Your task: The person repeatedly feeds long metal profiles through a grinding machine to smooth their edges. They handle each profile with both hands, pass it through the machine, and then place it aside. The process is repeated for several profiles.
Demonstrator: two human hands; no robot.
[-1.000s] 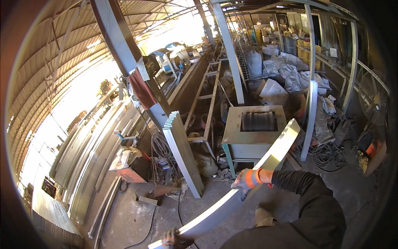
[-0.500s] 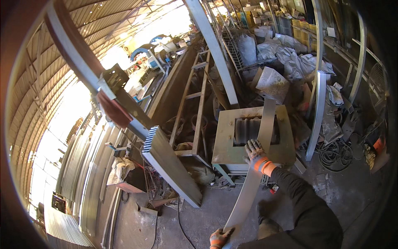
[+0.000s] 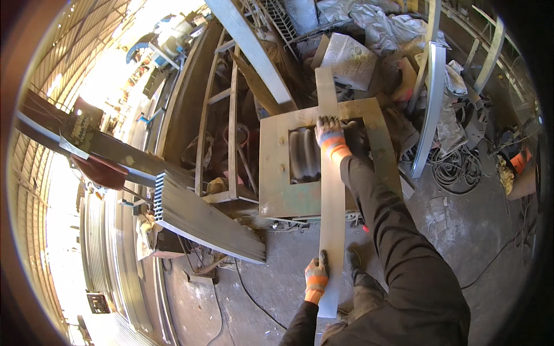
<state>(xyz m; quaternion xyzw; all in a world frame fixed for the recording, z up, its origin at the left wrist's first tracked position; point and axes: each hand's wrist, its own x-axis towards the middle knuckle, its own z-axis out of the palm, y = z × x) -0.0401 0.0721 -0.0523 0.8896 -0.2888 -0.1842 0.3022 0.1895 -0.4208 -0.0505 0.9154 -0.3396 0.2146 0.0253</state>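
Observation:
A long flat metal strip (image 3: pixel 333 222) lies lengthwise in front of me, its far part across a greenish box-shaped machine (image 3: pixel 274 199). Ribbed dark rollers (image 3: pixel 304 153) show in the machine's square opening, partly hidden under the strip. My right hand (image 3: pixel 330 135), in a grey and orange glove, rests flat on the strip above that opening, fingers stretched away from me. Nearer my body, my left hand (image 3: pixel 316 275), gloved alike, is closed on the strip's left edge with the thumb on top. The fingers beneath the strip are hidden.
Left of the machine leans a stack of long metal profiles (image 3: pixel 208 225), beside a steel beam (image 3: pixel 138 153). An upright metal profile (image 3: pixel 430 115) and coiled cable (image 3: pixel 456 170) are on the right. Behind the machine sits a dirty white box (image 3: pixel 348 60). A cable (image 3: pixel 248 297) crosses the floor.
The strip has swung from a slant to nearly straight ahead. Both hands are still on it, and the left is now fully in view. My view has turned and tilted down.

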